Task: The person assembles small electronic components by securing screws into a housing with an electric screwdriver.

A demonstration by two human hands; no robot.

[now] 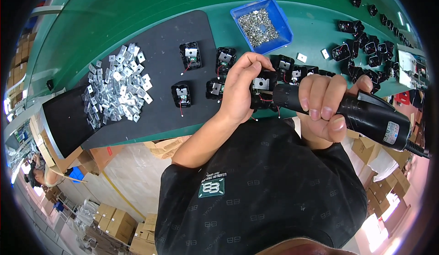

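Observation:
My right hand (322,100) is wrapped round a black corded electric screwdriver (377,120), which lies nearly level with its nose pointing left. That nose reaches a small black plastic housing (262,84) with a silver metal plate in it. My left hand (240,90) grips this housing, thumb and fingers round its far side. Whether the bit touches a screw cannot be seen. Close by stand more black housings (225,61) with metal plates and thin red wires. Another housing (181,94) stands left of my left hand on the dark mat.
A blue bin (283,33) full of small screws stands beyond my hands. Loose silver square plates (120,83) are heaped on the black mat (169,40), beside a black tray (66,117). Many black housings (366,49) crowd the right of the green bench (315,26). Cardboard boxes (120,223) stand on the floor.

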